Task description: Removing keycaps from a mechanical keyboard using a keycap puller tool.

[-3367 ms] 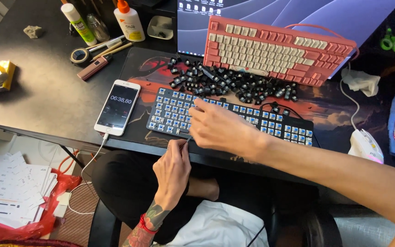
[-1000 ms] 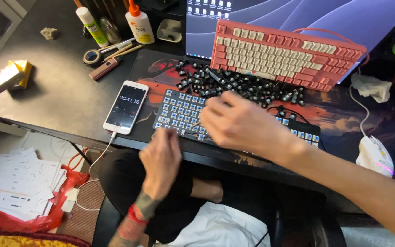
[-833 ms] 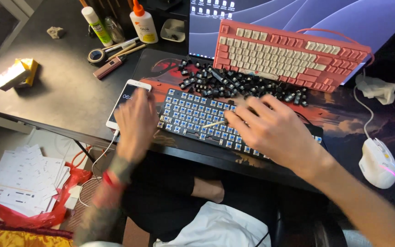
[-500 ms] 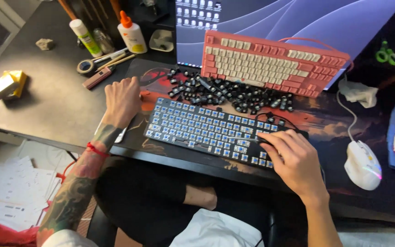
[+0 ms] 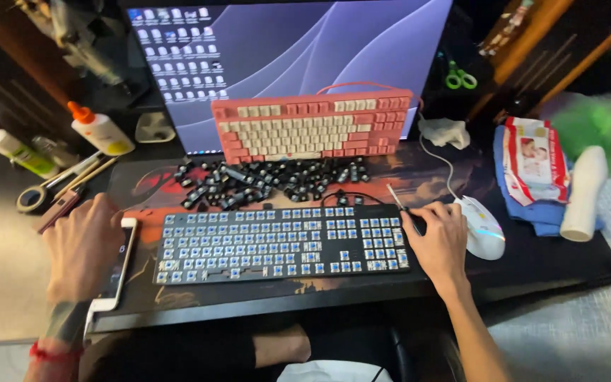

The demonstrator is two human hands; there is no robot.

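Observation:
A black keyboard (image 5: 277, 244) with its keycaps off shows rows of blue switches, lying on a dark desk mat (image 5: 199, 297). Behind it is a pile of loose black keycaps (image 5: 263, 182). My left hand (image 5: 83, 247) lies flat over a white phone (image 5: 118, 265) at the keyboard's left. My right hand (image 5: 436, 240) rests at the keyboard's right end, fingers curled around a thin tool (image 5: 396, 198) whose tip sticks out behind the hand.
A pink and cream keyboard (image 5: 312, 127) leans against the monitor (image 5: 291, 49). A white mouse (image 5: 481, 226) sits right of my hand. Glue bottle (image 5: 99, 129), tape roll (image 5: 33, 199), wipes pack (image 5: 535, 159), white bottle (image 5: 585, 192) and green scissors (image 5: 461, 76) surround.
My left hand rose from my lap to the phone at the left. My right hand slid from the keyboard's middle to its right end. The camera tilted up toward the monitor.

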